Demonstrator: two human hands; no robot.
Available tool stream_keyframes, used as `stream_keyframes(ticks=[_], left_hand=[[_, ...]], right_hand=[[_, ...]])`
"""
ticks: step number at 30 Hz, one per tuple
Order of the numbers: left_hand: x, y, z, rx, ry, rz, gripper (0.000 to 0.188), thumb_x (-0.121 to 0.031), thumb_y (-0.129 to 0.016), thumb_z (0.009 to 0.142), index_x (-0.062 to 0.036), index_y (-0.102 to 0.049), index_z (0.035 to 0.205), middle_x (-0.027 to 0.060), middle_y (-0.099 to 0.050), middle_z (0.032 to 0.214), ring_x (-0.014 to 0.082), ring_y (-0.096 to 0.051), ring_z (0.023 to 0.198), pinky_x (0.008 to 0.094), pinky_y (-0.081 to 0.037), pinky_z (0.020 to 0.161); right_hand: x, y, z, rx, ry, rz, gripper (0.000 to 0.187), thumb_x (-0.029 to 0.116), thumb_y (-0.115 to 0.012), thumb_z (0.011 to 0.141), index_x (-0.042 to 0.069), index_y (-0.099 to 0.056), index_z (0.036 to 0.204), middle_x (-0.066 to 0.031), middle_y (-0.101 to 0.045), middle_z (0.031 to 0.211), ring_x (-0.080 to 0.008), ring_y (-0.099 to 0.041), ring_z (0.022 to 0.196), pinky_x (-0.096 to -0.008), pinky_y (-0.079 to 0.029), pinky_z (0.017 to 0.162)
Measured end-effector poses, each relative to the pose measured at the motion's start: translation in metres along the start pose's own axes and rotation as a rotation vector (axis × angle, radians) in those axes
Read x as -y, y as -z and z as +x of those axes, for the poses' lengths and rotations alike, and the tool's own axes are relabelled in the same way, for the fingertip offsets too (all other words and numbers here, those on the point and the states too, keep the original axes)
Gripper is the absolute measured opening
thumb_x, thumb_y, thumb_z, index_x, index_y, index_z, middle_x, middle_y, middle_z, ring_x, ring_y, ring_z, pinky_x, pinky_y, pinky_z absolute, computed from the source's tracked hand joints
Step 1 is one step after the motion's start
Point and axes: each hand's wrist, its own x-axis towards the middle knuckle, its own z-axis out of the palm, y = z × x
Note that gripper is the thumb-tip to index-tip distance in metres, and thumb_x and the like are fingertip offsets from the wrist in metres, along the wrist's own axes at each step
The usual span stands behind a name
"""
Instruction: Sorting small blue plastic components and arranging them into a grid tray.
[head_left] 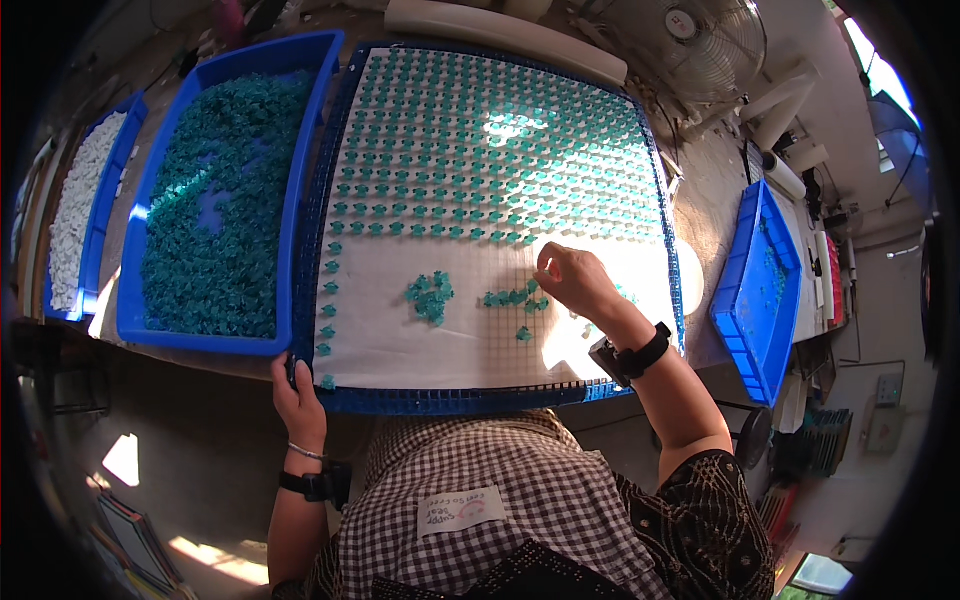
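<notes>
My right hand [574, 280] hovers over the lower right of a white sheet [385, 355], thumb and forefinger pinched together; anything between the fingertips is too small to make out. Beneath and left of it lie loose teal pieces [515, 296], small and star- or flower-shaped. Another little heap of teal pieces [430, 298] sits further left. Rows of the same teal pieces [440, 150] cover the sheet's far part, and a column runs down its left edge. The sheet rests on a dark blue grid frame [450, 403]. At the frame's near left corner, my left hand [300, 400] is closed round the edge.
A deep blue tray [205, 343] full of teal pieces stands left, with a blue tray of white pieces [88, 210] beyond it. On the right is a tilted blue crate [735, 350] holding some teal bits. A white roll [505, 40] and a fan [690, 45] are at the back.
</notes>
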Motion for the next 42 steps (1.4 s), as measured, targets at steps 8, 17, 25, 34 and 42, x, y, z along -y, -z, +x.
stream_keyframes(ticks=[8, 17, 25, 34, 42], left_hand=[[0.0, -0.001, 0.0, -0.008, -0.011, 0.012, 0.036, -0.025, -0.047, 0.098, 0.0042, -0.049, 0.119, 0.0177, -0.059, 0.106, 0.027, -0.056, 0.097, 0.0344, -0.042, 0.088], [0.005, -0.001, -0.002, -0.028, -0.008, 0.026, 0.037, -0.027, -0.047, 0.098, 0.004, -0.049, 0.119, 0.0186, -0.058, 0.109, 0.028, -0.055, 0.1, 0.0347, -0.042, 0.09], [0.001, -0.003, -0.001, -0.025, 0.002, 0.019, 0.036, -0.026, -0.047, 0.098, 0.0036, -0.05, 0.118, 0.0176, -0.058, 0.109, 0.0271, -0.055, 0.1, 0.035, -0.041, 0.091], [0.007, -0.002, -0.002, -0.033, 0.012, 0.017, 0.036, -0.027, -0.047, 0.098, 0.0034, -0.05, 0.118, 0.0162, -0.058, 0.108, 0.0254, -0.055, 0.099, 0.0342, -0.041, 0.09], [0.007, -0.004, -0.002, -0.039, 0.015, -0.002, 0.036, -0.027, -0.047, 0.098, 0.0034, -0.05, 0.118, 0.0155, -0.059, 0.107, 0.0245, -0.055, 0.097, 0.034, -0.042, 0.089]], right_hand=[[-0.027, 0.009, 0.013, -0.127, 0.009, 0.07, 0.017, 0.01, -0.058, 0.08, 0.005, -0.063, 0.095, -0.0135, -0.066, 0.081, -0.0283, -0.065, 0.075, -0.0372, -0.052, 0.068], [-0.023, 0.01, 0.026, -0.155, 0.076, 0.191, 0.016, 0.009, -0.061, 0.085, 0.003, -0.069, 0.097, -0.0137, -0.065, 0.095, -0.0282, -0.064, 0.082, -0.0379, -0.051, 0.074], [-0.027, 0.007, 0.029, -0.141, 0.089, 0.18, 0.015, 0.009, -0.063, 0.084, 0.004, -0.068, 0.098, -0.0119, -0.064, 0.096, -0.0261, -0.064, 0.085, -0.0359, -0.052, 0.075], [-0.039, 0.023, -0.014, 0.019, 0.166, -0.123, 0.021, 0.01, -0.067, 0.073, 0.007, -0.065, 0.093, -0.0093, -0.063, 0.095, -0.0262, -0.061, 0.087, -0.0378, -0.048, 0.079], [-0.055, 0.026, 0.002, -0.119, 0.123, 0.037, 0.018, 0.015, -0.069, 0.079, 0.001, -0.064, 0.089, -0.014, -0.065, 0.079, -0.0226, -0.065, 0.073, -0.0334, -0.053, 0.067]])
